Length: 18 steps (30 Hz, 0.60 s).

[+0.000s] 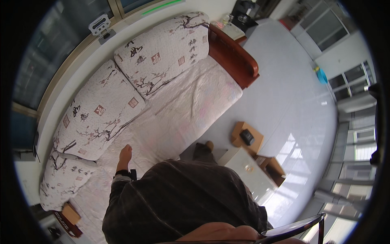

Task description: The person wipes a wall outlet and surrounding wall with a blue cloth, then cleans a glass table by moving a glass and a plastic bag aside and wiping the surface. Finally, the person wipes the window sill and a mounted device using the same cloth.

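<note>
My left hand (125, 155) hangs over the pale quilted seat cover (170, 122) of a long sofa, and a dark band circles its wrist. The fingers are too small and foreshortened to show whether they are closed. Nothing held can be made out. My right hand is out of view; its dark sleeve (261, 215) ends at the lower right. Beside the seat stand back cushions (178, 39) in white covers printed with plum branches and characters. A reddish wooden armrest (233, 55) closes the sofa's far end. One shoe (209, 145) shows near the seat's front edge.
A low white-topped table (236, 166) stands right of my body. Beside it are a cardboard box (257, 143) bearing a small black box (247, 137), and an open cardboard box (274, 172). A side table (233, 31) adjoins the armrest; a blue basin (321, 76) sits by the far wall.
</note>
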Available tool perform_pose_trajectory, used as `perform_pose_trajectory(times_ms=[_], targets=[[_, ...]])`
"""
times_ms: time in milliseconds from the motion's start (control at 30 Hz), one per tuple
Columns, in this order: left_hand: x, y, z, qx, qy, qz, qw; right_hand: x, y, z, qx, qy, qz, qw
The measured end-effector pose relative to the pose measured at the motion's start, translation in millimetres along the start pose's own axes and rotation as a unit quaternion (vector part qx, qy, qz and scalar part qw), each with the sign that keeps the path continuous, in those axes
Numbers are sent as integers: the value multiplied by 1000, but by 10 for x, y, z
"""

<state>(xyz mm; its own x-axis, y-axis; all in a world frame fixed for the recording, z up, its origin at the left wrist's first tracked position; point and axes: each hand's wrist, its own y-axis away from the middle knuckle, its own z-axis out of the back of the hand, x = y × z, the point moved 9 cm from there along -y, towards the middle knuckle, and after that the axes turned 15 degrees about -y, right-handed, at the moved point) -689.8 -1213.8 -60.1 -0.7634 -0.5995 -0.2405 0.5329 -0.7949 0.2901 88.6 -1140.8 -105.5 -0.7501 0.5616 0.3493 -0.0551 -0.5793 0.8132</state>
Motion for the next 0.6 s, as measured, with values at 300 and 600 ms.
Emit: perform_pose_trajectory(times_ms=[300,600], targets=[[-1603,166,-303,98,18,41,994,1750,-1693,2805,-67,79,92,990],[-1333,-303,594,-15,125,135,983,4895,-1695,2745,24,101,297,949]])
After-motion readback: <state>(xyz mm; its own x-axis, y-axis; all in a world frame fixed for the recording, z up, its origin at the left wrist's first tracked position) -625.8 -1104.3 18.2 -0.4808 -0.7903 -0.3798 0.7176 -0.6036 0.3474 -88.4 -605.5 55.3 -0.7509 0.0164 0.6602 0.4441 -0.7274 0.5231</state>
